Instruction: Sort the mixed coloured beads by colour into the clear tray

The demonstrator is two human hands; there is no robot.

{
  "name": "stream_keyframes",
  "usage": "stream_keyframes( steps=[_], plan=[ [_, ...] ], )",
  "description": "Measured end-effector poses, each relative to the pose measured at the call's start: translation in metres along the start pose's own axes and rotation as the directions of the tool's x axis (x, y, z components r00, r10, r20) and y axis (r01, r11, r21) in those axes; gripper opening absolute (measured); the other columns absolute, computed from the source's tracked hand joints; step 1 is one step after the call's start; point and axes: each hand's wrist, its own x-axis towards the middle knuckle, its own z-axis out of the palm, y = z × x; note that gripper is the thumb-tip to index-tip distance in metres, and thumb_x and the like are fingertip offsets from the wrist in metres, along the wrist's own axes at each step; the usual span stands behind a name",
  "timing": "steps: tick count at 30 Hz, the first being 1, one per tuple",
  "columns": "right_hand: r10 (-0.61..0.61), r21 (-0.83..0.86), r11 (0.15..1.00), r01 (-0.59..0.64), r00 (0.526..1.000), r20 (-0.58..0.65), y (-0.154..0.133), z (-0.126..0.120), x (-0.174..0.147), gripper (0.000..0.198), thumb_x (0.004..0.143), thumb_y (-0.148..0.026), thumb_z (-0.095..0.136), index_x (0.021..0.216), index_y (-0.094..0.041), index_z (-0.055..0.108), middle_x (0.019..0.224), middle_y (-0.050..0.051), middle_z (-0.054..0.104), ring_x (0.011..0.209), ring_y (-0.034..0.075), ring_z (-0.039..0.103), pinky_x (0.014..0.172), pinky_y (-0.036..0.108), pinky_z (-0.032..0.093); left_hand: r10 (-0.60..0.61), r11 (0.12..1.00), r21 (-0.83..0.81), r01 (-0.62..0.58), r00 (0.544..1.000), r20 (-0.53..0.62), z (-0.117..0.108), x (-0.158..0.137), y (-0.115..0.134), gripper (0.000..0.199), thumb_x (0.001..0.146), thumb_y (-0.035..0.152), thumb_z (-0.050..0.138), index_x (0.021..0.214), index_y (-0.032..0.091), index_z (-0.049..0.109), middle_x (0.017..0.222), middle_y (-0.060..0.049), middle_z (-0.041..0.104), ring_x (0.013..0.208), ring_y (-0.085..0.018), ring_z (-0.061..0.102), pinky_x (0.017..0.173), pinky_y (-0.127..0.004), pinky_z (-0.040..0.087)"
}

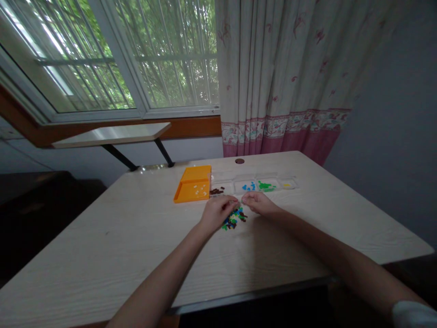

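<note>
My left hand [217, 211] is above the left side of a mixed pile of small plastic pieces [235, 219] in brown, green, blue and yellow. Its thumb and fingers are drawn together; anything between them is too small to make out. Close by on the right, my right hand [258, 202] has its fingertips pinched, facing the left fingertips with a narrow gap. Beyond the hands lie sorted pieces in clear plastic trays: brown pieces [217, 191], blue pieces [249, 186], green pieces [266, 186] and a little yellow [287, 185]. White pieces [200, 189] lie in an opened orange case [195, 173].
The pale wooden table [136, 246] reaches back to the wall, with a round brown cable hole [240, 161] near its far edge. A raised shelf [116, 133] on black legs stands at the back left. A curtain [280, 91] hangs behind the table, beside a window.
</note>
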Motion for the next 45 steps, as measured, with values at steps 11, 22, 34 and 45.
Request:
stream_keyframes(
  steps=[11,22,34,45],
  plan=[
    [-0.021,0.001,1.000,0.021,0.998,0.056,-0.004,0.005,-0.004,0.040,0.064,-0.055,0.056,0.072,-0.016,0.050,0.040,-0.012,0.028,0.036,0.003,0.019,0.038,0.019,0.012,-0.005,1.000,-0.016,0.005,1.000,-0.003,0.001,-0.002,0.004,0.018,0.078,0.028,0.053,0.087,0.018,0.065,0.055,0.002,0.055,0.048,-0.008,0.045,0.049,-0.018,0.034],
    [-0.214,-0.345,0.922,0.177,0.974,-0.072,0.000,0.004,-0.007,0.032,0.076,-0.047,0.048,0.078,-0.016,0.055,0.045,-0.008,0.033,0.041,0.006,0.027,0.041,0.018,0.019,-0.032,0.999,-0.017,0.032,0.999,0.006,-0.001,-0.001,0.006,0.017,0.078,0.028,0.052,0.082,0.017,0.064,0.049,0.005,0.046,0.045,-0.007,0.041,0.047,-0.017,0.032],
    [-0.443,-0.707,0.657,0.262,0.893,-0.082,-0.005,0.005,-0.015,0.023,0.077,-0.036,0.052,0.083,-0.018,0.064,0.042,-0.007,0.039,0.040,0.007,0.034,0.044,0.018,0.027,-0.033,0.999,-0.010,0.033,0.999,0.000,-0.001,-0.001,0.005,0.018,0.079,0.029,0.051,0.084,0.018,0.064,0.049,0.005,0.047,0.045,-0.007,0.040,0.047,-0.017,0.031],
    [-0.457,-0.777,0.576,0.252,0.888,-0.050,-0.009,0.004,-0.018,0.022,0.078,-0.034,0.051,0.085,-0.020,0.065,0.050,-0.004,0.051,0.044,0.007,0.041,0.049,0.017,0.031,-0.038,0.999,-0.023,0.039,0.999,0.031,-0.003,-0.001,0.007,0.019,0.079,0.030,0.051,0.082,0.017,0.064,0.051,0.004,0.048,0.047,-0.007,0.043,0.048,-0.017,0.032]
  ],
)
